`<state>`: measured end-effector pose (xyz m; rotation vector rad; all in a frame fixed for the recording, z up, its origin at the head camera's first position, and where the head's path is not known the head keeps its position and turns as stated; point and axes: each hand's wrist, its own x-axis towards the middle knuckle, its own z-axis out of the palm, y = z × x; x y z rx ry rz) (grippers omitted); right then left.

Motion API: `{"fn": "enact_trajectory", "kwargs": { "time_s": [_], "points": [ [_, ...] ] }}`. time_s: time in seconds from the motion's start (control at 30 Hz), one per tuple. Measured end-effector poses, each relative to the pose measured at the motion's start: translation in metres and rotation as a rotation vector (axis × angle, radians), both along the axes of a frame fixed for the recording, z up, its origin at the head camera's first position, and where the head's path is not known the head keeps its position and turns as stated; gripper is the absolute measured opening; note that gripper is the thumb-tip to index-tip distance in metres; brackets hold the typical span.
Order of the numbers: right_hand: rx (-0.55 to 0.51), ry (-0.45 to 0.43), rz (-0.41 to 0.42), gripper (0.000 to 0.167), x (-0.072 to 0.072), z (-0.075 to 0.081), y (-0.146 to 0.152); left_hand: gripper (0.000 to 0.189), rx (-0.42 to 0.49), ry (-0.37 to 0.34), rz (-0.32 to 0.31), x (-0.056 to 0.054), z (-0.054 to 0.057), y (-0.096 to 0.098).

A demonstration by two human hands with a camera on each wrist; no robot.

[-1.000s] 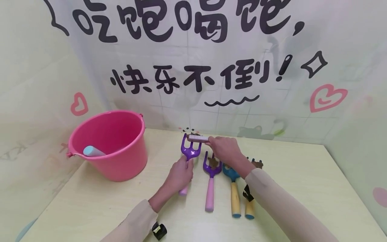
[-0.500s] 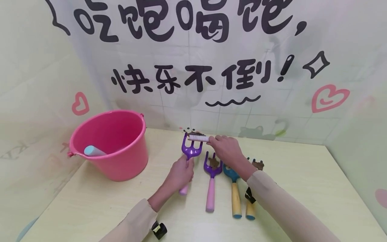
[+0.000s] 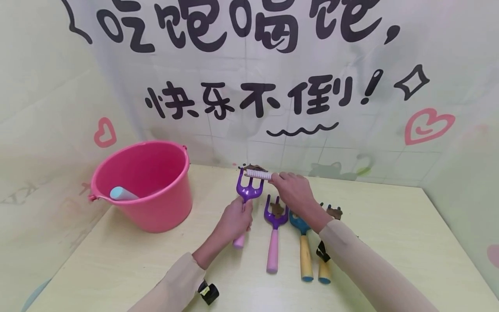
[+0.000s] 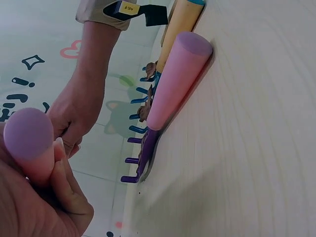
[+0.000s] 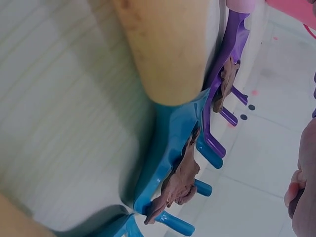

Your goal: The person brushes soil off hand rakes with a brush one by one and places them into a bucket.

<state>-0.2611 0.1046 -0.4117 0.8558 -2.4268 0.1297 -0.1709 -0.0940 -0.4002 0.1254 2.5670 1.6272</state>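
Brushing: left hand [image 3: 235, 219] grips purple fork [image 3: 249, 191]; right hand [image 3: 294, 190] grips brush [image 3: 259, 174].
Right forks [image 3: 273, 247]: three uncleaned.
Bucket [image 3: 171, 208]: tool [image 3: 123, 194] perhaps done.

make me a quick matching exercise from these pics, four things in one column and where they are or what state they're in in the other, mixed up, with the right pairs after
Things
1. bucket
2. brush
3. lying purple fork
4. left hand

Places and states
a. grips a second purple fork
b. has a light-blue-ended object inside
c. held in the right hand
d. rests on the table, a brown lump at its tines

Right pairs: 1-b, 2-c, 3-d, 4-a
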Motion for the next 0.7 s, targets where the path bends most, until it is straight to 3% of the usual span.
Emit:
{"fn": "enact_trajectory", "kwargs": {
  "time_s": [0.2, 0.37, 0.7],
  "points": [
    [-0.049, -0.011, -0.024, 0.016, -0.002, 0.013, 0.000, 0.029, -0.009, -0.042, -0.013, 0.003, -0.004, -0.001],
    [-0.084, 0.019, -0.025, 0.017, -0.004, 0.025, 0.006, 0.030, -0.021, -0.019, -0.014, 0.003, -0.005, -0.001],
    [-0.061, -0.097, -0.093, 0.018, 0.000, 0.023, 0.032, 0.031, -0.013, -0.038, -0.010, 0.001, -0.001, -0.004]
  ]
}}
